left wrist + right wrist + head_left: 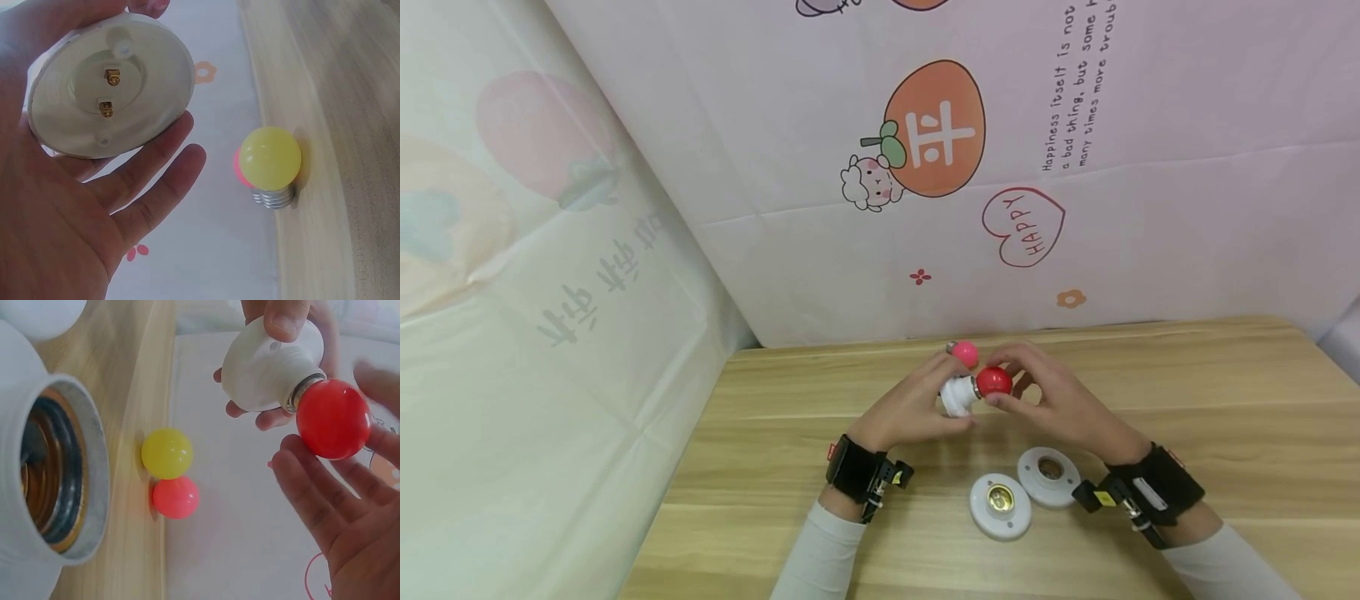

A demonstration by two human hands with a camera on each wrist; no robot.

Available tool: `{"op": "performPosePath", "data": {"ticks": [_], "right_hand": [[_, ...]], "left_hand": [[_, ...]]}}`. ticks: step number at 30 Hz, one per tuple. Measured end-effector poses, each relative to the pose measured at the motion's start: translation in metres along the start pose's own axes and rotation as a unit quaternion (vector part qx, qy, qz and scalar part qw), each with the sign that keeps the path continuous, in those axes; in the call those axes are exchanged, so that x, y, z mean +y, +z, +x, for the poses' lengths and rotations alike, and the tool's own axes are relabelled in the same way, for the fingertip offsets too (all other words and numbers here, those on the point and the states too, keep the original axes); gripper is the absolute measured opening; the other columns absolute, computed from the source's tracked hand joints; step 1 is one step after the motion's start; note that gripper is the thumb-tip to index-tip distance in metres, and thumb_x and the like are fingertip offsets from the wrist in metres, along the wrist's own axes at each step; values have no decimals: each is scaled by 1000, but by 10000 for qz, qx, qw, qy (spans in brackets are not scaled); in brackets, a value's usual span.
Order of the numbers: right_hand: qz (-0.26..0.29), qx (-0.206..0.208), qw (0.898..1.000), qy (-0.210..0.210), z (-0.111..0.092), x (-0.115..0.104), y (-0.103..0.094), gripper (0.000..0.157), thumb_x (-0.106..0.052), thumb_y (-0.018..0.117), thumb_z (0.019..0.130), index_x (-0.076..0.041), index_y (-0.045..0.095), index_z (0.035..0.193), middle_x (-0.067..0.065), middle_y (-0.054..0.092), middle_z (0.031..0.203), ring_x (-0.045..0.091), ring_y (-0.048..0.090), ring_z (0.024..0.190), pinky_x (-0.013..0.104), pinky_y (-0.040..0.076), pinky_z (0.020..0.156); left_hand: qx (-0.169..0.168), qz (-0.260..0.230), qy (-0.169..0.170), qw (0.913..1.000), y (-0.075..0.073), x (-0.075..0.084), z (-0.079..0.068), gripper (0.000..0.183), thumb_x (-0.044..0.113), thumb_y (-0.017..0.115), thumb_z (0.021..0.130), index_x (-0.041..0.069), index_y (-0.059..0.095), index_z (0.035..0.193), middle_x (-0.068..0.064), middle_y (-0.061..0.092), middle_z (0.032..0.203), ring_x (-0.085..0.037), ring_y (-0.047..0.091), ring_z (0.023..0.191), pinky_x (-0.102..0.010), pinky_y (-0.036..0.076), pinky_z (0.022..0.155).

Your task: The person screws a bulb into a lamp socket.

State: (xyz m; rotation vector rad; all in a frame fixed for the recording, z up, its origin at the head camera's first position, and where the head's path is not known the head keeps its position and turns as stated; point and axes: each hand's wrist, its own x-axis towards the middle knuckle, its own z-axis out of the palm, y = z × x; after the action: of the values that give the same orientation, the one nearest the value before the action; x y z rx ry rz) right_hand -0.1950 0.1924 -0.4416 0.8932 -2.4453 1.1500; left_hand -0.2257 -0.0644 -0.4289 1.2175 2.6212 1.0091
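In my left hand (917, 404) I hold a white round lamp holder (957, 396) by its rim. Its hollow back, with two brass terminals, faces the camera in the left wrist view. A red light bulb (333, 419) sits with its metal cap at the mouth of this holder, a strip of metal thread still showing. My right hand (1052, 396) has its fingers and thumb around the red bulb. Beyond the hands, a yellow bulb (167, 454) and a pink bulb (965, 353) lie side by side; the left hand hides the yellow one in the head view.
Two more white lamp holders stand on the wooden table (760, 467), near my right wrist: one with a bright brass socket (1000, 507), the other with a darker socket (1049, 477). A printed cloth (820, 275) hangs behind the table's far edge.
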Motion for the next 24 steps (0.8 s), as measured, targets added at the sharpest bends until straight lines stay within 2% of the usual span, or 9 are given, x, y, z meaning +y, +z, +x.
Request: {"op": "performPosePath", "data": {"ticks": [4, 7, 19, 24], "right_hand": [[-37, 12, 9996, -295, 0, 1, 0, 56, -6, 89, 83, -10, 63, 132, -1, 66, 129, 7, 65, 101, 25, 61, 80], [-85, 43, 9992, -384, 0, 2, -1, 57, -4, 90, 82, -10, 64, 132, -1, 67, 129, 7, 65, 101, 25, 61, 79], [-133, 153, 9988, -447, -2, 4, -3, 57, -2, 91, 79, -14, 70, 132, 6, 68, 133, 9, 69, 90, 24, 60, 71], [-191, 165, 9986, -469, -2, 4, -4, 57, -5, 93, 79, -12, 71, 130, 5, 68, 132, 7, 69, 92, 22, 61, 75]], "left_hand": [[-13, 13, 14, 10000, 0, -1, 0, 52, 31, 83, 89, 21, 58, 133, 6, 55, 128, -9, 57, 106, -19, 56, 87], [-28, 78, 52, 10000, -1, -2, -1, 55, 35, 83, 90, 20, 58, 137, 5, 56, 133, -9, 57, 108, -21, 56, 90], [-60, 131, 90, 9999, -1, 0, -1, 61, 37, 82, 91, 20, 58, 144, 2, 56, 144, -11, 57, 124, -28, 54, 104], [-94, 102, 91, 9999, -2, 0, -1, 62, 38, 83, 91, 20, 57, 145, 1, 56, 145, -12, 58, 125, -29, 54, 105]]}}
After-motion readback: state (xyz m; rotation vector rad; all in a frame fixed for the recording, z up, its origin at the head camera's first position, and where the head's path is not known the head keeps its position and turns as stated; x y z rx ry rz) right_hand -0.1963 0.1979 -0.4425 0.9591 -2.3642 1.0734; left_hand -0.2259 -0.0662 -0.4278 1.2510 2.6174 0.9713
